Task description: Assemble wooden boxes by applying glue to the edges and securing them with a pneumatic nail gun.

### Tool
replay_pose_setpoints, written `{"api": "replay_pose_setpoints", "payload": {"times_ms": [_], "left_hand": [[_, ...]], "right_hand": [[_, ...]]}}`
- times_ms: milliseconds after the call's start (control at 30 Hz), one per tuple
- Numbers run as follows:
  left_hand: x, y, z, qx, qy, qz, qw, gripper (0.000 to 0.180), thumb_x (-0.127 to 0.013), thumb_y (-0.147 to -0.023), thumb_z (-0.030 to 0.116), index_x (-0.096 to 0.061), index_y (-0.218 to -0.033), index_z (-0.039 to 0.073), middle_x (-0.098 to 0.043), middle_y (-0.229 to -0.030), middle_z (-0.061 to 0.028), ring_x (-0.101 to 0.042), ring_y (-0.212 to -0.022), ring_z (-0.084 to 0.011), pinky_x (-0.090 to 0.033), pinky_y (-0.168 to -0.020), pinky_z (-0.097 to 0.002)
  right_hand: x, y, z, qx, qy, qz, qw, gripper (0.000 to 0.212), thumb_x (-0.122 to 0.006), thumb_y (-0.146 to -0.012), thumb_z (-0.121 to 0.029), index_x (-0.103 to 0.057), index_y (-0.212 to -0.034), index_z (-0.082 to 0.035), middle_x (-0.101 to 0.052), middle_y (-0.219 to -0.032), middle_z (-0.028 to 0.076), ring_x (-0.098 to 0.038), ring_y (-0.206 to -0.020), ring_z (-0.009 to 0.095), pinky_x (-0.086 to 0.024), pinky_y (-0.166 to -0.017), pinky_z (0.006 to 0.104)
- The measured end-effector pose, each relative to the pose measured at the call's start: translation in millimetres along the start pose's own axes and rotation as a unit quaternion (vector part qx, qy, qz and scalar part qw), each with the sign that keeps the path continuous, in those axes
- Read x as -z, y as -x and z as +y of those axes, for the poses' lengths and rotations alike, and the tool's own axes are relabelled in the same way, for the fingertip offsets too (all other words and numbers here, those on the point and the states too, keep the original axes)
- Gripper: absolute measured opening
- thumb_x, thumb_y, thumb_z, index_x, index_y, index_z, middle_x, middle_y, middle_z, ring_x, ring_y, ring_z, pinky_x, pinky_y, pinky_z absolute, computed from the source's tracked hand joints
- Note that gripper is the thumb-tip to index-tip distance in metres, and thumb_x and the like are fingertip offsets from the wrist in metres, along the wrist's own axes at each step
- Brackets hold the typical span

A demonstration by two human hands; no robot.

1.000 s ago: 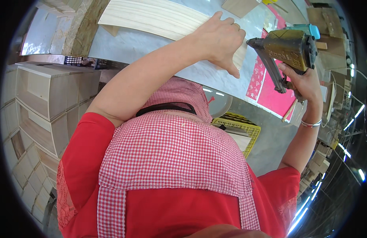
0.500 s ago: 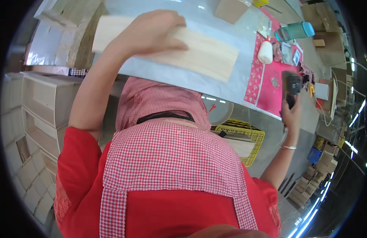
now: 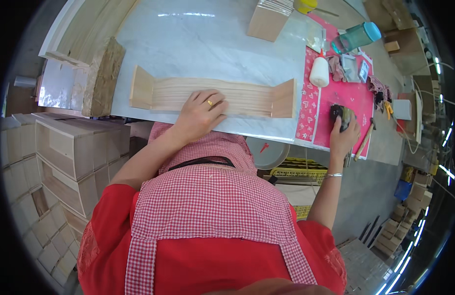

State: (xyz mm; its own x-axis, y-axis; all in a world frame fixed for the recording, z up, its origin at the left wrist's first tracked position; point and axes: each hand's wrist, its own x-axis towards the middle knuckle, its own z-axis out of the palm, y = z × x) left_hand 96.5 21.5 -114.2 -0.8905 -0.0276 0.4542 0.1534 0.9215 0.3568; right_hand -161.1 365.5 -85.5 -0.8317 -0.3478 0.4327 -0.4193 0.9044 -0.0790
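A pale wooden board (image 3: pixel 247 93) lies along the near side of the table, with a short upright panel (image 3: pixel 142 88) at its left end and another end panel (image 3: pixel 284 99) at its right. My left hand (image 3: pixel 203 112) rests on the board near its middle, fingers slightly apart, a ring on one of them. On the pink mat (image 3: pixel 330 130) to the right, my right hand (image 3: pixel 346 132) is wrapped around a dark hand tool (image 3: pixel 337 112). Its exact kind is hard to make out, and part of it is hidden by the fingers.
A white glue bottle (image 3: pixel 319 73), a teal water bottle (image 3: pixel 356 38) and a wooden-handled tool (image 3: pixel 363 142) lie on the right. Wooden boxes (image 3: pixel 266 22) stand at the back. Thick wood (image 3: pixel 103 78) borders the left, above stacked wooden frames (image 3: pixel 57 145). A yellow crate (image 3: pixel 298 167) sits below.
The board has turned from a slant to lie level, and its end panels now show. My left hand has shifted toward the near edge. My right hand has brought the dark tool onto the mat.
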Motion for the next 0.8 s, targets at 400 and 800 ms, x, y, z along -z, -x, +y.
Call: {"api": "replay_pose_setpoints", "payload": {"times_ms": [400,800], "left_hand": [[-12,12,-3,0.085,-0.055,-0.047,0.994,0.049,-0.064,-0.088,0.032,-0.053,-0.132,0.013,-0.044,-0.144,-0.0134,-0.034,-0.14,-0.0323,-0.023,-0.114,-0.0572],[-23,-4,-6,0.156,0.215,0.115,0.957,0.026,-0.067,-0.084,0.008,-0.064,-0.109,0.004,-0.063,-0.106,-0.0132,-0.061,-0.1,-0.0305,-0.048,-0.086,-0.0431]], "right_hand": [[-92,-72,-94,-0.124,-0.168,0.028,0.978,0.063,-0.075,-0.083,-0.031,-0.051,-0.125,0.01,-0.065,-0.108,0.024,-0.064,-0.098,0.038,-0.051,-0.087,0.045],[57,-40,-166,-0.036,-0.699,0.083,0.71,0.042,-0.065,-0.088,-0.019,-0.05,-0.116,0.008,-0.059,-0.109,0.021,-0.063,-0.087,0.027,-0.052,-0.065,0.0346]]}}
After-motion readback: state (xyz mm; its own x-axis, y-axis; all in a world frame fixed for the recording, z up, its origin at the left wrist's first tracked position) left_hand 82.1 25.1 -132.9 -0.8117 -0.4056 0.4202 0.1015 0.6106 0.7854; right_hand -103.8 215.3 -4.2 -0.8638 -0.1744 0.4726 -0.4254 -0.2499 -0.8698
